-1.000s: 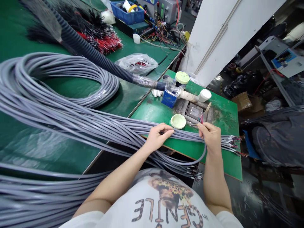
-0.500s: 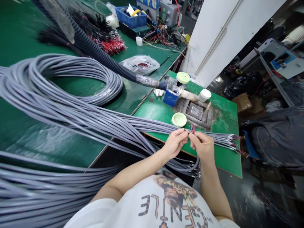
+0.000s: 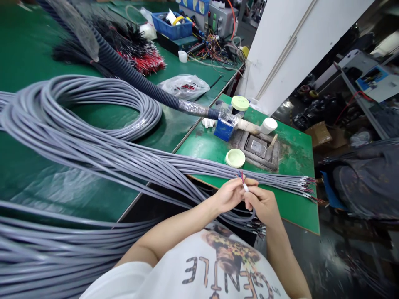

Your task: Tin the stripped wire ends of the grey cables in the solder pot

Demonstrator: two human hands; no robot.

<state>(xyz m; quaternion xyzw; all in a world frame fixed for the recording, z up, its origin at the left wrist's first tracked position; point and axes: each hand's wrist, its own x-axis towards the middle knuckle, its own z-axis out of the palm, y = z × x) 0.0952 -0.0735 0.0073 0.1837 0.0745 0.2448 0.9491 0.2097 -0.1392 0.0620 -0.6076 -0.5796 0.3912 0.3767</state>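
Between my hands a grey cable end stands up, with a white band (image 3: 246, 188) and thin coloured wires (image 3: 241, 176) fanning out above it. My right hand (image 3: 262, 204) is closed on the cable just below the band. My left hand (image 3: 230, 194) has its fingers closed about the band and the base of the wires; its fingertips are partly hidden. Just beyond my hands, a bundle of grey cables (image 3: 205, 166) crosses the green board, its stripped ends (image 3: 307, 182) lying at the right.
A solder pot (image 3: 257, 146) sits in a dark frame beyond my hands, near a pale green dish (image 3: 235, 158), a white cup (image 3: 268, 125) and a blue box on a black hose (image 3: 134, 77). Coiled grey cable (image 3: 149, 112) covers the left table. Black and red wires (image 3: 146, 58) lie behind.
Both hands have come slightly nearer my body, and the cable end has shifted left and down. Its white band now shows. My left fingers have moved from a pinched wire to the band.
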